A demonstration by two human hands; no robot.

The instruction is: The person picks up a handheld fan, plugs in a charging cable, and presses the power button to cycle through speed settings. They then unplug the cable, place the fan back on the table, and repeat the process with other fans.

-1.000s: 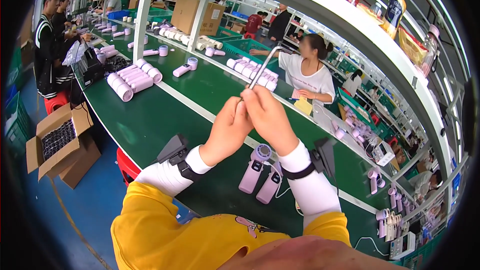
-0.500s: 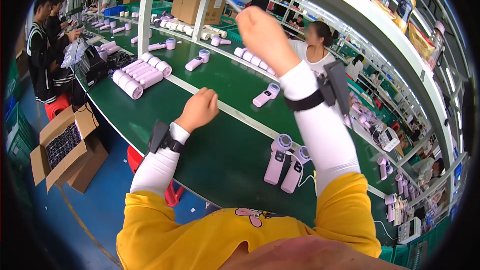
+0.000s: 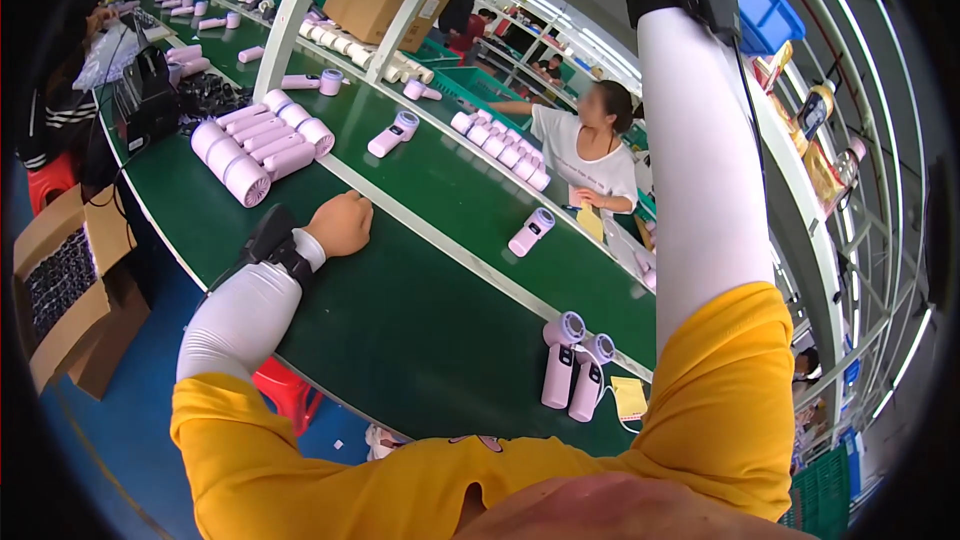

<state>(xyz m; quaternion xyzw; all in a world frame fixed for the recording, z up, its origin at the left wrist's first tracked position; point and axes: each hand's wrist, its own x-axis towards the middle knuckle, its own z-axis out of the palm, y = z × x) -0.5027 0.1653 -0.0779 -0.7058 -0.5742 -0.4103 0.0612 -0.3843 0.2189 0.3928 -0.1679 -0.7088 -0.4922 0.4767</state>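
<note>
The left hand [image 3: 342,224] rests clenched and empty on the green counter [image 3: 400,310], seemingly bracing, while the right arm [image 3: 705,150] reaches overhead, its hand out of view.

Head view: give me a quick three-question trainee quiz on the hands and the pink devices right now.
1. True or false: the left hand rests closed on the green table, holding nothing.
2. Is the right hand in view? A) yes, on the table B) no, only the raised right forearm shows, reaching up past the top edge.
3. How many pink handheld devices lie side by side nearest the person's body?

Key: 1 true; 2 B; 3 two.
</note>
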